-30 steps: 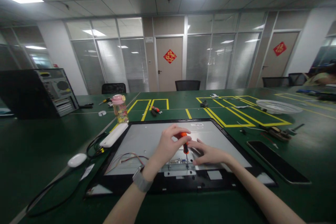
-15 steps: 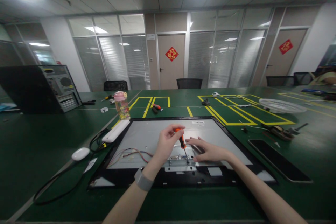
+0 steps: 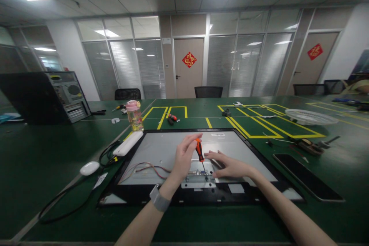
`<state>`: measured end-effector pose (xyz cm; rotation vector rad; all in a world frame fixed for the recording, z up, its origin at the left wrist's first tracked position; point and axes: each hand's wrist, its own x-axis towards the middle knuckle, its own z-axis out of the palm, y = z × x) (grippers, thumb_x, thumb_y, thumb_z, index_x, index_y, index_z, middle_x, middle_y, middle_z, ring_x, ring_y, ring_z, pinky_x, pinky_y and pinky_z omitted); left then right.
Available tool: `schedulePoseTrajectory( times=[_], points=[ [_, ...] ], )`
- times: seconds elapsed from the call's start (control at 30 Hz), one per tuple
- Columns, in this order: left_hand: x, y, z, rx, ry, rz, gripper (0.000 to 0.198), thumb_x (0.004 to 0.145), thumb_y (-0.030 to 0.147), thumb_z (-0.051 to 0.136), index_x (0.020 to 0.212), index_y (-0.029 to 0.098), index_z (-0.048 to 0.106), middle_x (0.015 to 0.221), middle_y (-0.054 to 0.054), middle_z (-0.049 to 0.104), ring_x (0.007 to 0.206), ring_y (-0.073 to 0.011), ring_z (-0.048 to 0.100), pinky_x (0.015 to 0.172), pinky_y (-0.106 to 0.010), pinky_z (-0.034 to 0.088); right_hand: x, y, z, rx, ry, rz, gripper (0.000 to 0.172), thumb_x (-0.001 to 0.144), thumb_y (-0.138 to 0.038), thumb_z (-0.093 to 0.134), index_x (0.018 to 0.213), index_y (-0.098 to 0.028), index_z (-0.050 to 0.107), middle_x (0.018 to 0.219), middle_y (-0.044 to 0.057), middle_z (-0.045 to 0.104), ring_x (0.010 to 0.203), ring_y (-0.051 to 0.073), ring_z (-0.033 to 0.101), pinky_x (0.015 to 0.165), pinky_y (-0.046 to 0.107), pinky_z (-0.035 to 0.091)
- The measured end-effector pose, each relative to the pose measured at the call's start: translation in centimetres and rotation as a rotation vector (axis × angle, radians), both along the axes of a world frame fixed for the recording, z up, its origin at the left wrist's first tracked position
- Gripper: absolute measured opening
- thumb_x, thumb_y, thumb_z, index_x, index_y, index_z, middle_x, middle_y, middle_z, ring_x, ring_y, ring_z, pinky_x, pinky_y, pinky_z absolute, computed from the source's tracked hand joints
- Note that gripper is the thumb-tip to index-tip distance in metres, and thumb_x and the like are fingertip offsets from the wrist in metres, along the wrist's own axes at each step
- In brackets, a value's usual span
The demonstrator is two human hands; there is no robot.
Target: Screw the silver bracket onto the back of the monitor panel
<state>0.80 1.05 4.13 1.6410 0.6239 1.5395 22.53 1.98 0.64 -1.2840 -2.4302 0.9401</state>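
Note:
My left hand (image 3: 186,153) grips the top of an orange and black screwdriver (image 3: 199,150), which stands nearly upright. Its tip meets a metal bracket (image 3: 198,185) with a small circuit board at the near edge of a display panel (image 3: 161,142). The panel lies flat with its grey metal back up and a black frame round it. My right hand (image 3: 230,166) rests on the panel just right of the screwdriver, fingers stretched out and apart. Thin coloured wires (image 3: 150,165) run from the left toward the bracket, partly behind my left wrist.
A phone (image 3: 307,177) lies right of the panel, below a dark tool (image 3: 309,146). On the left are a white power strip (image 3: 128,143), a drinking bottle (image 3: 134,117), a white mouse (image 3: 89,168) and black cables. A computer case (image 3: 34,96) stands at the far left.
My left hand has shifted slightly at the top of the screwdriver, uncovering more of the handle. The right hand and the panel have stayed in place.

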Motion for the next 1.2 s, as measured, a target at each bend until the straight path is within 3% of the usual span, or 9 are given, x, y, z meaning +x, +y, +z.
schedulePoseTrajectory(
  times=[0.07,0.17,0.33,0.47,0.57,0.73,0.93,1.0,1.2],
  points=[
    [0.0,0.0,0.0,-0.04,-0.021,-0.072,0.03,0.089,0.033,0.053,0.109,0.019,0.069,0.109,-0.009,0.066,0.096,-0.0202,0.064,0.09,-0.034,0.048,0.0,-0.1,0.1,-0.005,-0.001,0.002,0.078,0.076,-0.059,0.062,0.141,-0.02,0.042,0.153,0.009,0.03,0.144,0.03,0.015,0.117,0.048,0.005],
    [0.1,0.0,-0.1,-0.046,-0.008,-0.106,0.03,0.087,0.033,0.057,0.111,0.019,0.067,0.102,-0.008,0.067,0.088,-0.0192,0.065,0.084,-0.033,0.051,0.0,-0.1,0.1,-0.002,0.002,0.004,0.077,0.077,-0.059,0.062,0.141,-0.022,0.042,0.153,0.008,0.031,0.144,0.031,0.015,0.117,0.048,0.003],
    [0.0,0.1,-0.4,0.079,0.083,0.083,0.019,0.082,0.03,0.065,0.095,0.019,0.073,0.085,-0.003,0.059,0.077,-0.0143,0.061,0.073,-0.026,0.051,0.1,0.0,-0.1,0.009,0.009,0.014,0.077,0.077,-0.059,0.063,0.141,-0.022,0.042,0.153,0.008,0.031,0.144,0.03,0.016,0.117,0.047,0.0],
    [0.0,0.1,-0.6,0.065,0.074,0.004,0.03,0.092,0.03,0.048,0.116,0.022,0.064,0.111,-0.007,0.06,0.095,-0.0182,0.062,0.086,-0.032,0.05,0.2,0.2,-0.3,0.012,0.015,0.019,0.076,0.077,-0.059,0.062,0.141,-0.023,0.043,0.153,0.007,0.032,0.144,0.03,0.016,0.117,0.048,0.001],
    [0.1,0.0,-0.7,0.034,0.068,-0.05,0.032,0.092,0.029,0.049,0.12,0.02,0.06,0.112,-0.009,0.063,0.089,-0.0175,0.065,0.082,-0.031,0.053,0.2,0.2,-0.4,0.011,0.015,0.018,0.077,0.076,-0.059,0.063,0.141,-0.023,0.042,0.153,0.008,0.032,0.144,0.031,0.015,0.117,0.049,0.002],
    [0.3,-0.5,-0.7,0.204,0.16,0.207,0.014,0.082,0.023,0.063,0.094,0.02,0.07,0.081,-0.002,0.06,0.077,-0.0149,0.059,0.074,-0.026,0.049,0.1,0.0,-0.2,0.001,0.02,0.014,0.076,0.076,-0.059,0.063,0.141,-0.023,0.043,0.153,0.008,0.032,0.143,0.031,0.017,0.117,0.048,0.005],
    [0.3,-1.1,-0.5,0.183,0.163,0.085,0.031,0.095,0.021,0.041,0.119,0.021,0.061,0.111,-0.007,0.061,0.097,-0.0173,0.061,0.087,-0.03,0.047,0.2,0.1,-0.2,0.01,0.015,0.006,0.077,0.076,-0.058,0.063,0.141,-0.022,0.042,0.153,0.008,0.032,0.143,0.03,0.016,0.117,0.047,0.002],
    [0.3,-0.9,-0.6,0.162,0.158,0.069,0.03,0.094,0.022,0.044,0.119,0.02,0.06,0.107,-0.007,0.063,0.093,-0.0169,0.062,0.082,-0.029,0.049,0.3,0.2,-0.3,0.011,0.017,0.008,0.076,0.076,-0.058,0.063,0.141,-0.023,0.043,0.153,0.007,0.032,0.143,0.03,0.016,0.117,0.047,0.001],
    [0.4,-0.6,-0.9,0.189,0.2,0.199,0.018,0.085,0.023,0.06,0.101,0.022,0.068,0.084,0.0,0.055,0.076,-0.0138,0.058,0.074,-0.026,0.048,0.3,0.1,-0.4,0.015,0.021,0.021,0.076,0.077,-0.058,0.063,0.141,-0.022,0.042,0.153,0.008,0.032,0.143,0.03,0.017,0.117,0.048,0.004]
  ],
)
